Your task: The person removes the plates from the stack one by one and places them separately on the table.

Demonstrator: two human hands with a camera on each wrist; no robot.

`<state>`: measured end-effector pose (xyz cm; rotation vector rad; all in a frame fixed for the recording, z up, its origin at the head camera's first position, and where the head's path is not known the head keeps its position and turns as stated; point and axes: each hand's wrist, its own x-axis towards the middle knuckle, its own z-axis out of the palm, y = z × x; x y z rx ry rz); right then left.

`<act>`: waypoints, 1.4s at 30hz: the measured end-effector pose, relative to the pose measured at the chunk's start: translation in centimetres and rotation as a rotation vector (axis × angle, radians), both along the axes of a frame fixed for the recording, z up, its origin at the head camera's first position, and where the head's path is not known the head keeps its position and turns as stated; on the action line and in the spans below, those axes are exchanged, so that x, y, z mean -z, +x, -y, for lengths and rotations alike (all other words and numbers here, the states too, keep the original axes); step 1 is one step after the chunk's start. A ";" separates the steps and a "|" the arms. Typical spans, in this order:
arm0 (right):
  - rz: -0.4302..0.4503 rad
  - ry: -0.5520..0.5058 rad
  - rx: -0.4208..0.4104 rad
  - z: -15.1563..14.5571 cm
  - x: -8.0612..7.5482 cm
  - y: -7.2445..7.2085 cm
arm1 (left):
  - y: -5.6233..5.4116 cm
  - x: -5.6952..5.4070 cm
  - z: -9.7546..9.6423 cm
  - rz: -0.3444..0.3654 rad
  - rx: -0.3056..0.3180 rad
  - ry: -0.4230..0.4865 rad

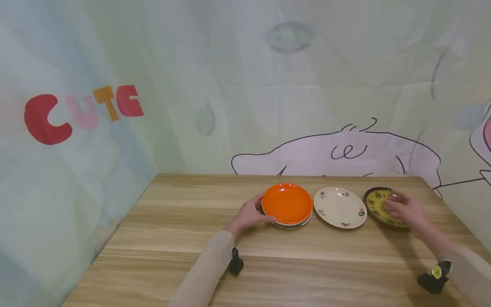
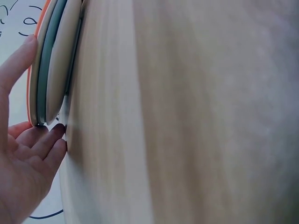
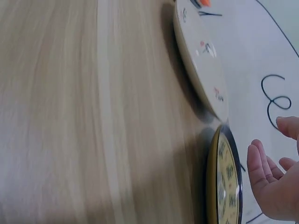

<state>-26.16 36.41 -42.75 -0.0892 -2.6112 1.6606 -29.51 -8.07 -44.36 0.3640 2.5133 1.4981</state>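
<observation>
Head: my left hand (image 1: 249,215) is at the left rim of the orange-topped plate stack (image 1: 287,204), right hand (image 1: 410,211) nearest the yellow plate (image 1: 377,204), white plate (image 1: 339,208) between; all round, face-up, no long axis. Left wrist: thumb and fingers grip the stack's edge. Right wrist: fingers parted, yellow plate just below, apart.

An orange plate (image 1: 287,204) tops a stack (image 2: 46,70), left of a dark-rimmed yellow plate (image 1: 377,205) lying face up.
</observation>
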 end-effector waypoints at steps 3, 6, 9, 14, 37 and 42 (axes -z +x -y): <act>-0.030 0.010 -0.025 2.2 -1.0 0.1 | 0.0 0.0 0.0 0.000 0.002 0.004; -0.074 0.027 -0.037 4.3 -1.8 0.4 | 0.0 0.0 0.0 0.002 0.002 0.006; -0.089 0.032 -0.058 5.9 -2.2 0.3 | 0.0 -0.1 0.0 0.004 0.000 0.002; -0.087 -0.010 -0.127 8.1 -2.0 0.2 | 0.0 0.0 0.0 0.005 -0.002 0.000; -0.008 -0.017 -0.210 15.6 -1.2 -1.2 | -0.1 -0.4 0.0 0.012 -0.018 -0.013; 0.001 -0.025 -0.217 16.6 -0.8 -1.4 | -0.1 -0.2 0.0 0.014 -0.020 -0.012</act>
